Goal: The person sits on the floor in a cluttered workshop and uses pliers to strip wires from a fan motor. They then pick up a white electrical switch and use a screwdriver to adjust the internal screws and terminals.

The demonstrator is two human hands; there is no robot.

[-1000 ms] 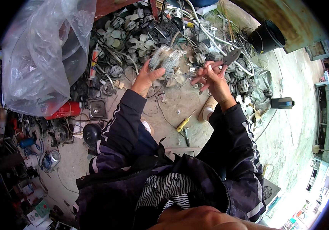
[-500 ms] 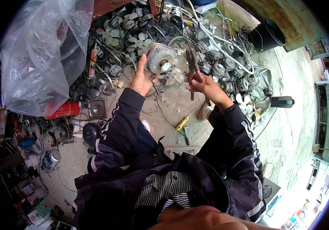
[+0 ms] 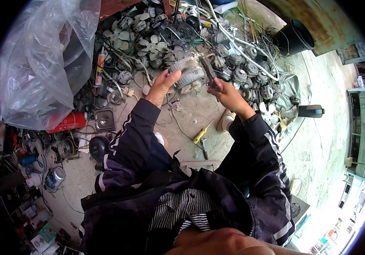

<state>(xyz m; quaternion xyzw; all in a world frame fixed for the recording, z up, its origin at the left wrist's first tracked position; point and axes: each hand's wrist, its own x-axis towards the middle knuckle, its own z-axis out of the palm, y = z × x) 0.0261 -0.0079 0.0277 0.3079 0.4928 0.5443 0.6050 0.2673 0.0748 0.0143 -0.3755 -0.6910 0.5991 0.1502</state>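
Concrete floor [image 3: 197, 108] spreads mid-frame. Above centre, the left hand [image 3: 161, 87] pinches a ridged motor [image 3: 191, 77] in its fingers; alongside, the right hand [image 3: 230, 97] curls fingers round pliers [image 3: 207, 68].

motor [image 3: 190, 77]: ribbed metal | pliers [image 3: 208, 69]: matt metal | bag [image 3: 44, 68]: glossy plastic

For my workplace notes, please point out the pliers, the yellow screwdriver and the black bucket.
Pliers [image 3: 208, 69], head view: on the dark metal head.
Yellow screwdriver [image 3: 199, 136], head view: on the handle.
Black bucket [image 3: 286, 42], head view: on the outer wall.
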